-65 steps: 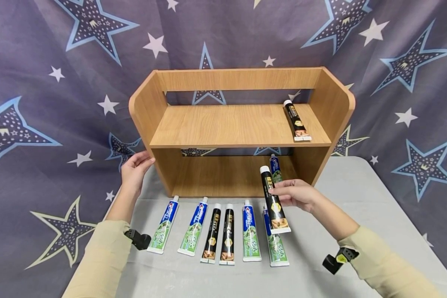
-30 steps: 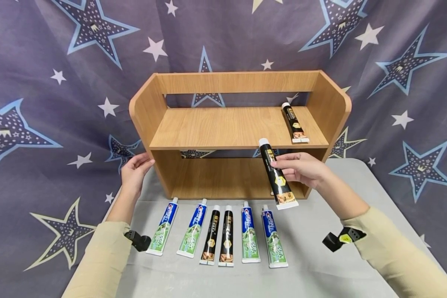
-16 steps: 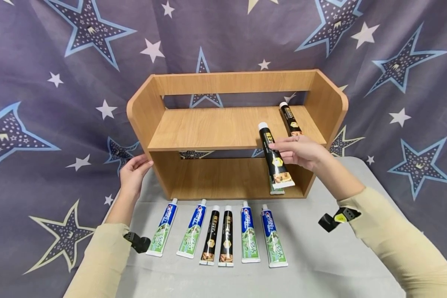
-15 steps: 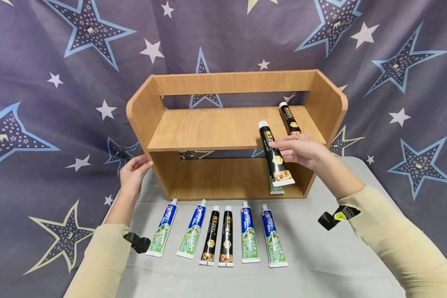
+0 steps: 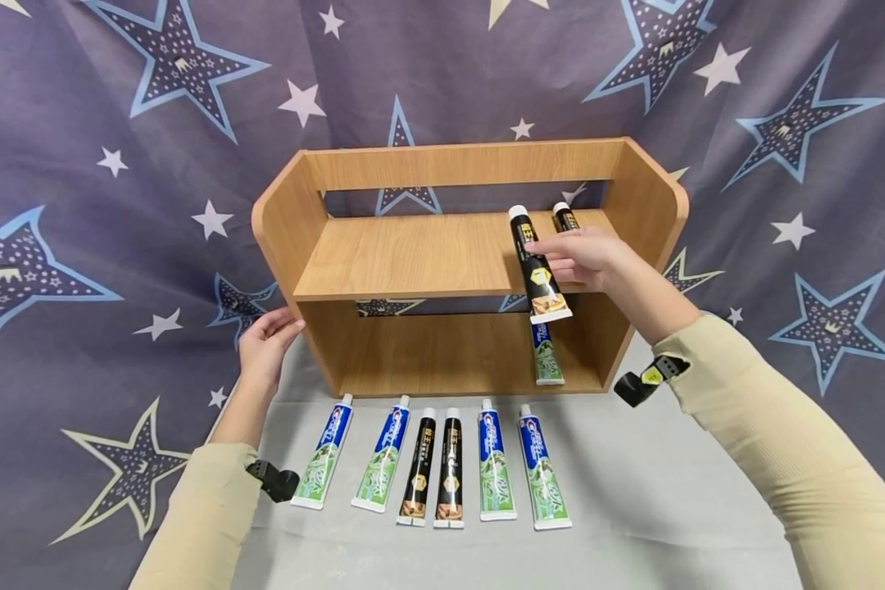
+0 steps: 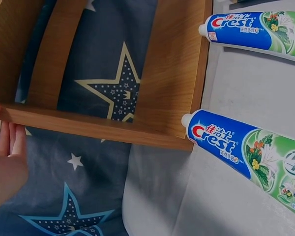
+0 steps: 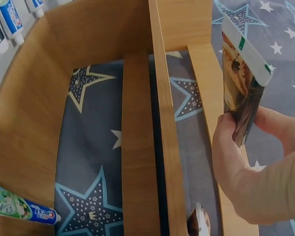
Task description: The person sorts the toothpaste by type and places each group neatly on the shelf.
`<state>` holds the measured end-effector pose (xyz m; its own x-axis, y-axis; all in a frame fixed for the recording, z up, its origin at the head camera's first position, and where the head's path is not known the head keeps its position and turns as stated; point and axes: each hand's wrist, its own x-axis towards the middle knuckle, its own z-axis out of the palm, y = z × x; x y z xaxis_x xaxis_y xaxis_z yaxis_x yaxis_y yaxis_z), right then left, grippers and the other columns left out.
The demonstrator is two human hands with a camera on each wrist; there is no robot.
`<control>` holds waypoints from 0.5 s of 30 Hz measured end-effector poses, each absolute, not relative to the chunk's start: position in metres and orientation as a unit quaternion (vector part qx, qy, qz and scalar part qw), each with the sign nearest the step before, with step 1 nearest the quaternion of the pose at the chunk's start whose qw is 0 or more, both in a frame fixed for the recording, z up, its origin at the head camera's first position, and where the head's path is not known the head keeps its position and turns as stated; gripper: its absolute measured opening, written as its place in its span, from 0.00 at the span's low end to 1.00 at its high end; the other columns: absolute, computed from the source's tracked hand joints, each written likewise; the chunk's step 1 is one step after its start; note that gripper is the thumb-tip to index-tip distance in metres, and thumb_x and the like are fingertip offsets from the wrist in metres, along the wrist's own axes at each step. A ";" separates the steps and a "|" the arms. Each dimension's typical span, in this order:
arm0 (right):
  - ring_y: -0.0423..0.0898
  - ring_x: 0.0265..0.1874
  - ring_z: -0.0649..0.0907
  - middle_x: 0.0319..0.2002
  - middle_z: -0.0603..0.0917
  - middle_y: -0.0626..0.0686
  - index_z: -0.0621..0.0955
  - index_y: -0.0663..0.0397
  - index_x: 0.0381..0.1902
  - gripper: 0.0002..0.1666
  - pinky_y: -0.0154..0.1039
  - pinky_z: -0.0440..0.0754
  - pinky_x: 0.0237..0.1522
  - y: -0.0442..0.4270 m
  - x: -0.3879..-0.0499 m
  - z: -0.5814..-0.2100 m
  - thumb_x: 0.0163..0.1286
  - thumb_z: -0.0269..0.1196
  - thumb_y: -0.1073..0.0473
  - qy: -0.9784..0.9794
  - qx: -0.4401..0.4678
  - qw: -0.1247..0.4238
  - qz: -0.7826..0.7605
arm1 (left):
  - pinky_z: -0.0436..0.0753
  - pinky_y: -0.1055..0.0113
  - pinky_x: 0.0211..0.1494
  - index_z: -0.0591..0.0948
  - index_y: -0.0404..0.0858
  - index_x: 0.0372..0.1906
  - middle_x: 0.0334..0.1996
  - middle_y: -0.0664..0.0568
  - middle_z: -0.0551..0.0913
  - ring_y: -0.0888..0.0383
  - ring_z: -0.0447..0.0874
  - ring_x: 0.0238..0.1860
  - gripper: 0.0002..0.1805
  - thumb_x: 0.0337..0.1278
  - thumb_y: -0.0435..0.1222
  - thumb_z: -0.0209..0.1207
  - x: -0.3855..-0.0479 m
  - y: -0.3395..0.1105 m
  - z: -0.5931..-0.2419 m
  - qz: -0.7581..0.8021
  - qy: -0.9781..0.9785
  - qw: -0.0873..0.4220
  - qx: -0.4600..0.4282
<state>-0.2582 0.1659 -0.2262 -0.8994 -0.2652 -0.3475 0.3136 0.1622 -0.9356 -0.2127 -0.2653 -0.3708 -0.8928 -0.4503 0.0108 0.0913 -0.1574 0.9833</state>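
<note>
My right hand pinches a black toothpaste tube between thumb and fingers, white cap up and away, in front of the upper board of a wooden shelf. The right wrist view shows the crimped end of this tube. Another black tube lies on the upper board, partly hidden by that hand. A blue-green Crest tube rests on the lower board at the right. At the shelf's left side, my left hand grips the side panel's edge, also visible in the left wrist view.
On the grey table, in front of the shelf, several tubes lie in a row: blue-green Crest tubes at both ends and two black tubes in the middle. A star-patterned curtain hangs behind.
My right hand has lifted the black toothpaste tube from above the table row up to the upper board's level. The left hand stays at the shelf's side.
</note>
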 end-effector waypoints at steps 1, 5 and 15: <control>0.35 0.26 0.85 0.24 0.84 0.42 0.63 0.67 0.66 0.35 0.26 0.86 0.35 0.164 -0.260 -0.225 0.68 0.61 0.58 0.736 0.020 0.220 -0.640 | 0.83 0.84 0.41 0.80 0.42 0.35 0.27 0.65 0.84 0.72 0.83 0.33 0.13 0.52 0.20 0.60 -0.212 -0.266 -0.371 -0.747 -0.623 0.181 0.144; 0.35 0.25 0.84 0.23 0.83 0.42 0.63 0.65 0.64 0.33 0.26 0.85 0.33 0.158 -0.268 -0.219 0.67 0.62 0.59 0.742 0.037 0.217 -0.633 | 0.83 0.84 0.41 0.80 0.41 0.37 0.28 0.66 0.84 0.72 0.83 0.33 0.13 0.53 0.21 0.61 -0.211 -0.266 -0.371 -0.745 -0.626 0.179 0.145; 0.32 0.20 0.78 0.44 0.77 0.52 0.59 0.66 0.69 0.42 0.21 0.80 0.26 0.149 -0.294 -0.226 0.64 0.65 0.58 0.797 0.086 0.135 -0.582 | 0.83 0.84 0.41 0.80 0.44 0.35 0.28 0.66 0.84 0.72 0.83 0.34 0.13 0.53 0.21 0.61 -0.212 -0.265 -0.371 -0.741 -0.630 0.181 0.146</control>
